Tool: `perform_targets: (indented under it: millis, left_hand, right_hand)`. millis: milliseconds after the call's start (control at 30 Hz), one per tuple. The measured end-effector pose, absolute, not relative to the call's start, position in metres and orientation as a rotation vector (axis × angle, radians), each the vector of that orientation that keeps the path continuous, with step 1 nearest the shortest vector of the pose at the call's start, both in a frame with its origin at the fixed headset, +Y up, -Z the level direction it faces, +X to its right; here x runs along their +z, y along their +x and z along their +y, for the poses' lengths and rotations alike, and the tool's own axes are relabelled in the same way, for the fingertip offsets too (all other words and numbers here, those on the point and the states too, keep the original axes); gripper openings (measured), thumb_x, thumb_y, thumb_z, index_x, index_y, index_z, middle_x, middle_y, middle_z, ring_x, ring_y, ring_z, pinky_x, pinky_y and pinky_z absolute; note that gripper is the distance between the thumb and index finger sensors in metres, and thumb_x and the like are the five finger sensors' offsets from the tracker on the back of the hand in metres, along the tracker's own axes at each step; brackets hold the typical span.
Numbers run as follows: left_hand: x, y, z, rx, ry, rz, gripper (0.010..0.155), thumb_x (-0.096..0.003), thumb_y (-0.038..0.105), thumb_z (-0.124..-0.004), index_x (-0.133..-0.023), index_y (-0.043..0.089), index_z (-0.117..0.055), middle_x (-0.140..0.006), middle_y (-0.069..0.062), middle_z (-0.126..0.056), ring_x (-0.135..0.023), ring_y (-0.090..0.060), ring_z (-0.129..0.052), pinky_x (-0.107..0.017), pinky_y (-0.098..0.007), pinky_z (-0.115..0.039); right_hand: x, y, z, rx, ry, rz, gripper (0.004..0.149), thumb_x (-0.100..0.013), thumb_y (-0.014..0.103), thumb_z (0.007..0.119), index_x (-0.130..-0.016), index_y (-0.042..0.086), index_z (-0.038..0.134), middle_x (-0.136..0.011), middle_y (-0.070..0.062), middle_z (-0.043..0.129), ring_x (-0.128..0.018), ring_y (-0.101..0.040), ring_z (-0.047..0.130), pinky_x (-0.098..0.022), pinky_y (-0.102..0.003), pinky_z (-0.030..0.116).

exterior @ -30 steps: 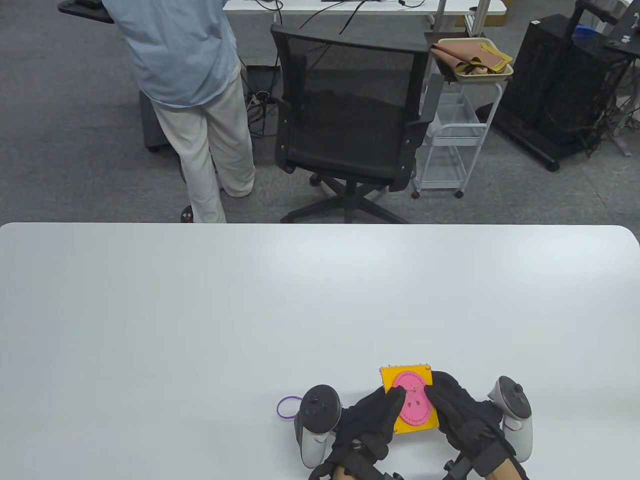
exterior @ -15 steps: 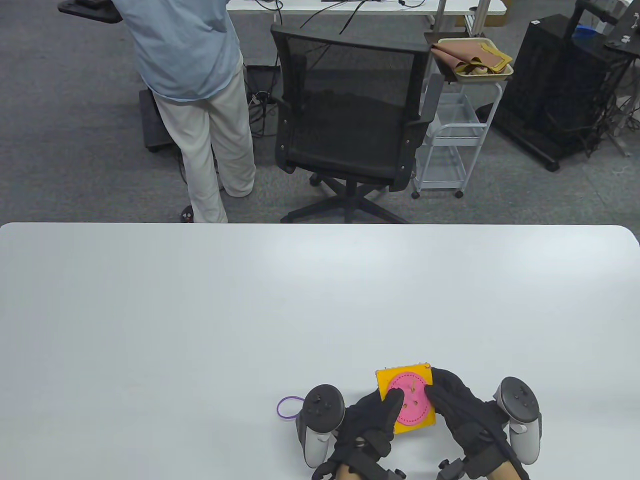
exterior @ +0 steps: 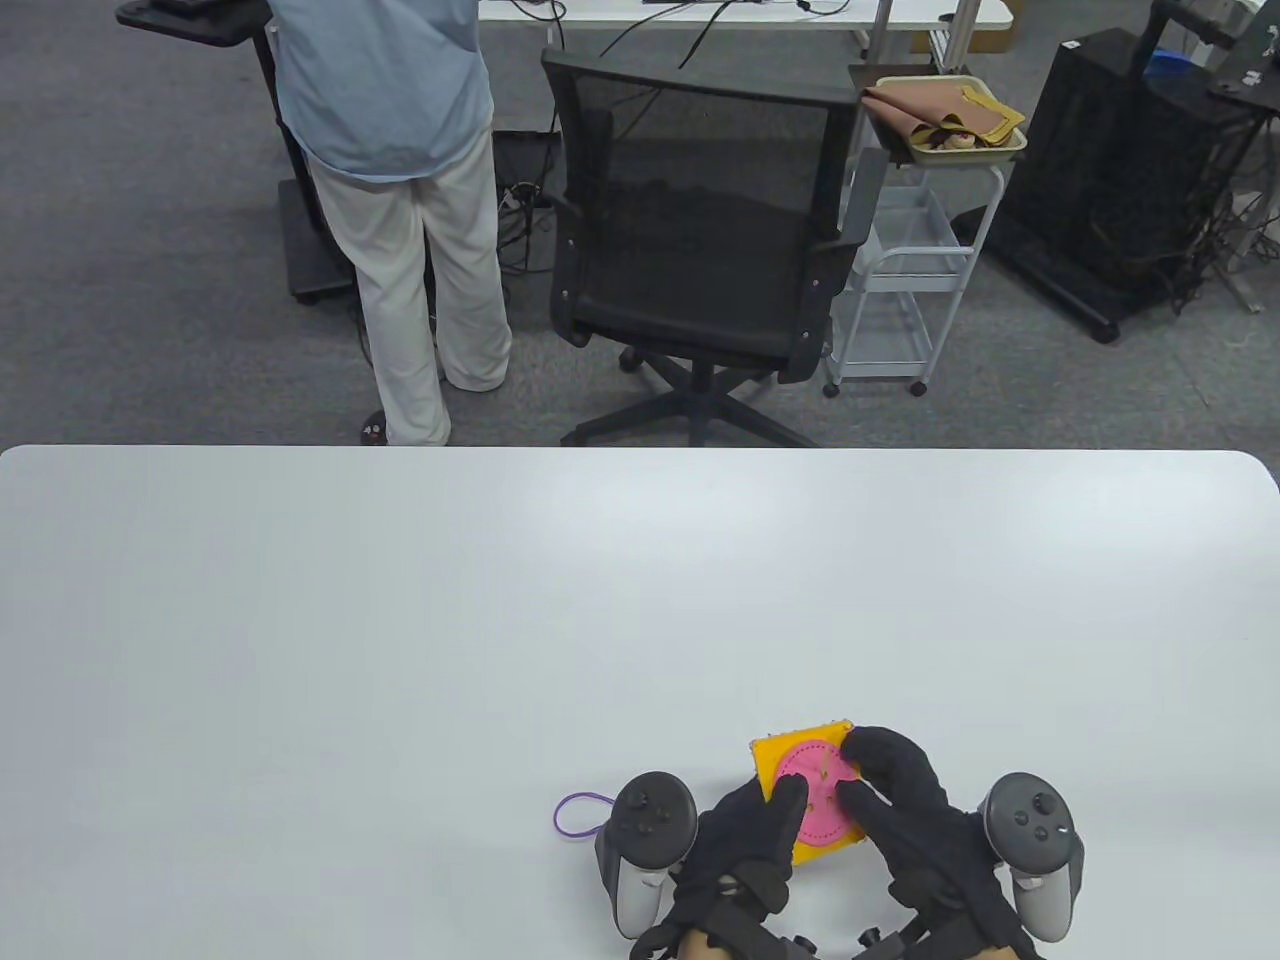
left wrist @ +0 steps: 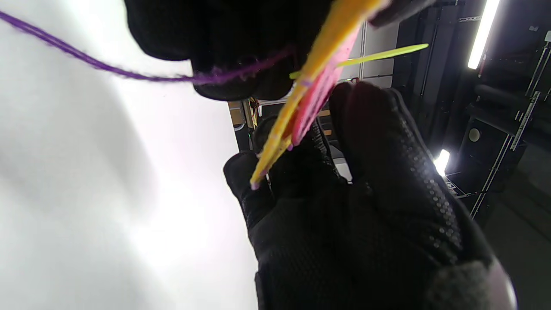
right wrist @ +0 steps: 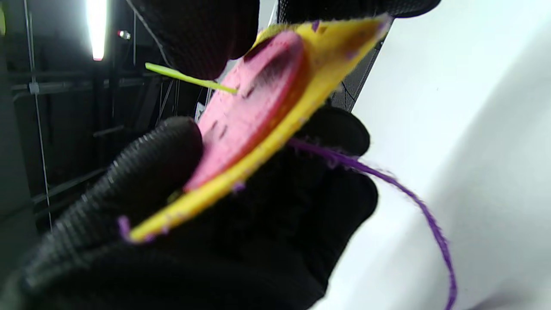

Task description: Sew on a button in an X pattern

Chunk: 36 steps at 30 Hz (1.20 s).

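Observation:
A yellow felt square [exterior: 775,752] with a pink round button [exterior: 820,805] on it is held up near the table's front edge by both hands. My left hand [exterior: 785,800] grips its left edge, thumb on the front. My right hand [exterior: 860,772] pinches its right side, fingers reaching over the button. A thin green needle [left wrist: 379,55] sticks out of the button's face, also in the right wrist view [right wrist: 189,78], beside a right fingertip [right wrist: 202,38]. Purple thread [right wrist: 409,198] hangs from the back of the square and also shows in the left wrist view [left wrist: 107,71].
A loop of purple thread [exterior: 575,815] lies on the white table [exterior: 500,620] left of my left hand. Beyond the far edge stand a black office chair [exterior: 700,230], a white cart [exterior: 900,290] and a person [exterior: 400,200].
My right hand's fingers have moved left over the button, toward the needle. The square has shifted slightly up and away. The person behind has stepped to the right.

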<state>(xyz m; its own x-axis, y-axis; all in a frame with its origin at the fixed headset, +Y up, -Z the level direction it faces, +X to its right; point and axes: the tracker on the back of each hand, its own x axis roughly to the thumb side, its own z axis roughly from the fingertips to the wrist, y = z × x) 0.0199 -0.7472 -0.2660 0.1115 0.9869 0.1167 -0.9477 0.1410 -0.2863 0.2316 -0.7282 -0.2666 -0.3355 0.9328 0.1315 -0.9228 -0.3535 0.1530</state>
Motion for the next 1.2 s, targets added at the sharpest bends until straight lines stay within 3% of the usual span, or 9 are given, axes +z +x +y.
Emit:
perform_targets:
  millis: [600,1200]
  left_hand:
    - [-0.264,0.026,-0.745,1.361,-0.176,-0.337,0.055,-0.0565,0.041,-0.06,-0.101,0.009,-0.071,-0.099,-0.017,-0.083,-0.083,-0.038,-0.089,-0.062,-0.058,-0.069]
    - [-0.265,0.031,-0.747,1.299,-0.211,-0.353,0.056,-0.056,0.04,-0.062,-0.1,0.006,-0.071,-0.097,-0.019,-0.084,-0.081,-0.04,-0.089,-0.061,-0.06,-0.069]
  right_hand:
    - [-0.268,0.231,-0.728,2.04,0.249,0.017,0.046,-0.054,0.035,0.07,-0.097,0.03,0.052,-0.111,-0.02,0.029,-0.1,-0.038,0.036,-0.08,-0.065,0.027]
    - [-0.271,0.237,-0.729,2.045,0.184,0.015,0.039,-0.055,0.035,0.069,-0.091,0.022,0.062,-0.109,-0.019,0.035,-0.098,-0.038,0.04,-0.08,-0.064,0.029]
